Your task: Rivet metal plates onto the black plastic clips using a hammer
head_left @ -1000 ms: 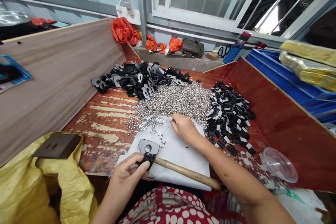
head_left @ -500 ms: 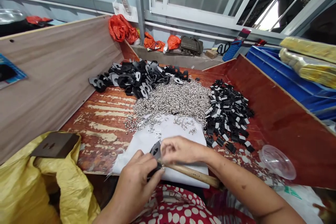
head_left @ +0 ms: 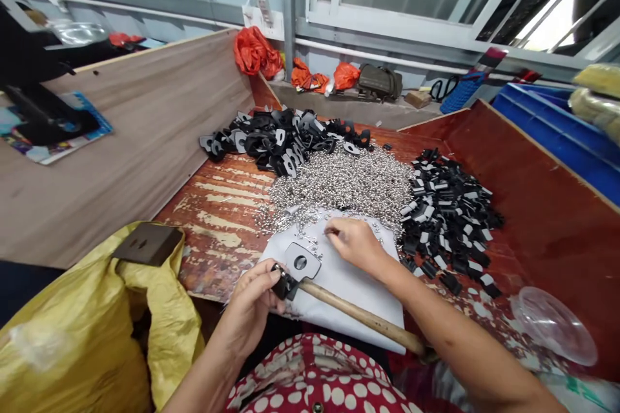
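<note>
My left hand (head_left: 254,300) grips a small black clip at its fingertips; a flat grey plate with a round hole (head_left: 310,259) extends from it over the white cloth (head_left: 339,300). A wooden handle (head_left: 363,316) lies across the cloth, its left end beside the clip. My right hand (head_left: 356,242) is above the cloth near loose metal pins (head_left: 312,242), its fingers drawn together; what they hold, if anything, is too small to tell. Behind the cloth is a heap of silvery pins (head_left: 349,181).
Black parts with grey plates (head_left: 271,142) are piled at the back left, small black clips (head_left: 445,213) at the right. A clear plastic bowl (head_left: 555,326) sits front right. Wooden boards (head_left: 145,116) wall the worktop. A yellow bag (head_left: 72,335) with a brown block (head_left: 148,243) is front left.
My right hand has moved away from my left hand, up towards the loose pins. The grey plate now shows fully beside my left hand. The view has shifted left.
</note>
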`<state>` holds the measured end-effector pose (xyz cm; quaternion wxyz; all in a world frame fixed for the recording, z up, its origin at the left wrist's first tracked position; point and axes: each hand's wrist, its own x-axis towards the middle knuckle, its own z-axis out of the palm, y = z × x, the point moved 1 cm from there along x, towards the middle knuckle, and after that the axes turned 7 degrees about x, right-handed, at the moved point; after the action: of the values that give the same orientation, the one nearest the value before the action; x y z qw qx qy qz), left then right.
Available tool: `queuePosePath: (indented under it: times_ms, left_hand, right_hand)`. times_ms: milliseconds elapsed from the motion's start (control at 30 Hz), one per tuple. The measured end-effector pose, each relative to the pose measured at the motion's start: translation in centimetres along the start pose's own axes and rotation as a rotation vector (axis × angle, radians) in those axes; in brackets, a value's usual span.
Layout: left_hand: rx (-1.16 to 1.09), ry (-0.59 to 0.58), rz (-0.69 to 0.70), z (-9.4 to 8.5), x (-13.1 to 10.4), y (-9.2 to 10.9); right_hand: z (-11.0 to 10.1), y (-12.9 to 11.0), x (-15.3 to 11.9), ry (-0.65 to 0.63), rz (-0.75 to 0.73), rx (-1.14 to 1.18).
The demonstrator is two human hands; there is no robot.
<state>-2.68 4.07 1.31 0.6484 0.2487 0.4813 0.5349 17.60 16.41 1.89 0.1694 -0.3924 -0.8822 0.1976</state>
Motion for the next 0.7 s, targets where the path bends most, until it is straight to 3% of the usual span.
queuePosePath:
  times_ms: [133,233,500,700]
  left_hand:
    - [-0.114,-0.028,0.031,0.7,0.0,0.3]
    - [-0.163,0.011,0.020,1.7,0.2,-0.1]
    - [-0.195,0.018,0.029,2.8,-0.1,-1.4]
    - [-0.275,0.085,0.054,3.0,-0.4,-2.2]
  right_hand:
    - [-1.6,-4.0,-3.0,0.209,-0.026,0.509]
    - [-1.6,-7.0,-3.9,0.277,-0.134,0.603]
    - [-0.4,-8.5,-4.1,0.351,-0.197,0.257]
    - [1.2,-9.7,-4.9,0.488,-0.440,-0.178]
